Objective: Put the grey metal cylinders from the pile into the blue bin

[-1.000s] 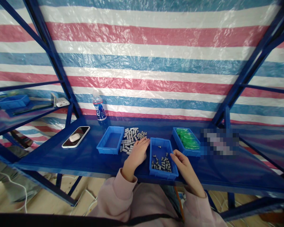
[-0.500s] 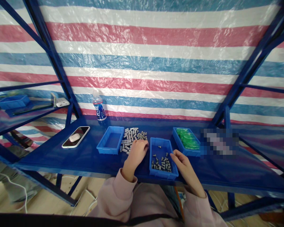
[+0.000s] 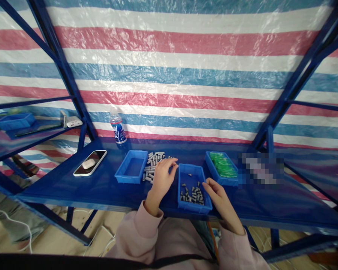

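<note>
My left hand is over the right side of a pile of small grey metal cylinders, beside a blue bin. Its fingers stretch to the right with the thumb a little apart, and nothing shows between them. Part of the pile, including some smaller metal pieces, is hidden under this hand. My right hand has its fingers curled at the right rim of the blue bin, with the thumb against the edge. Several small screw-like metal pieces lie mostly in the near half of that bin.
Left of the pile is a second blue bin with a bare floor. A third bin holds green plastic packets. A phone with a white case on it lies at left, and a bottle stands behind. Blue frame posts flank the table.
My left hand has lifted slightly and moved away from me over the pile, its fingers straightening from a closed pinch. My right hand and the bins have stayed in place.
</note>
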A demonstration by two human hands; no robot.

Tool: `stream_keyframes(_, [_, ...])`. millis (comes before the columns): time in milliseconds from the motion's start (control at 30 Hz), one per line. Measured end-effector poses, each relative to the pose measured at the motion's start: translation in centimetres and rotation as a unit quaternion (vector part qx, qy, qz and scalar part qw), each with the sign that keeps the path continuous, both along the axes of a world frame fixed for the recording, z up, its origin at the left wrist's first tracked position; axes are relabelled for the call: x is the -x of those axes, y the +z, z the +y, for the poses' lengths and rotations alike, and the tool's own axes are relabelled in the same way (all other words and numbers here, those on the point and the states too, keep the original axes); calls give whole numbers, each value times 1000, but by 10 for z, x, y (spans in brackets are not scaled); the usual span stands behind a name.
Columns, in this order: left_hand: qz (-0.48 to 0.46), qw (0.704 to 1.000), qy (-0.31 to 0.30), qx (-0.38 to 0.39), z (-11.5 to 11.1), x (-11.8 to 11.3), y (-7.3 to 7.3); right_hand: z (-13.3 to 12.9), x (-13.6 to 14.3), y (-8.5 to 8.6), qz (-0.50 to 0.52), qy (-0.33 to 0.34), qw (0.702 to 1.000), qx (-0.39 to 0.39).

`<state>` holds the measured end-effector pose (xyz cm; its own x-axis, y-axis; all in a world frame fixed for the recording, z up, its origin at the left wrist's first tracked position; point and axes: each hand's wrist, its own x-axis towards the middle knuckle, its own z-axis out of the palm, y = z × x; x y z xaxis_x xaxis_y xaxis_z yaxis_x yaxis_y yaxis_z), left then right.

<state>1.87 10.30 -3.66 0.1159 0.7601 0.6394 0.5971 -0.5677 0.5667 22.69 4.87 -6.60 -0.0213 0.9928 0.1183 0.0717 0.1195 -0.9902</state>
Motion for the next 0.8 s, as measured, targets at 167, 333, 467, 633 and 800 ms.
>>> stream_keyframes(167, [13, 994, -103, 18, -7, -4, 5, 0, 0, 0, 1, 1, 1000, -2])
stream_keyframes(333, [46, 990, -128, 36, -11, -5, 7, 2, -1, -1, 2, 5, 1000, -2])
stream_keyframes(467, [54, 988, -140, 46, -12, -5, 8, 2, -1, -2, -2, 9, 1000, -8])
stream_keyframes(633, [55, 982, -172, 63, -14, -4, 9, 2, -1, -2, 0, 14, 1000, -8])
stream_keyframes(800, [8, 989, -136, 64, -10, -4, 6, 2, -1, -1, 3, 11, 1000, -4])
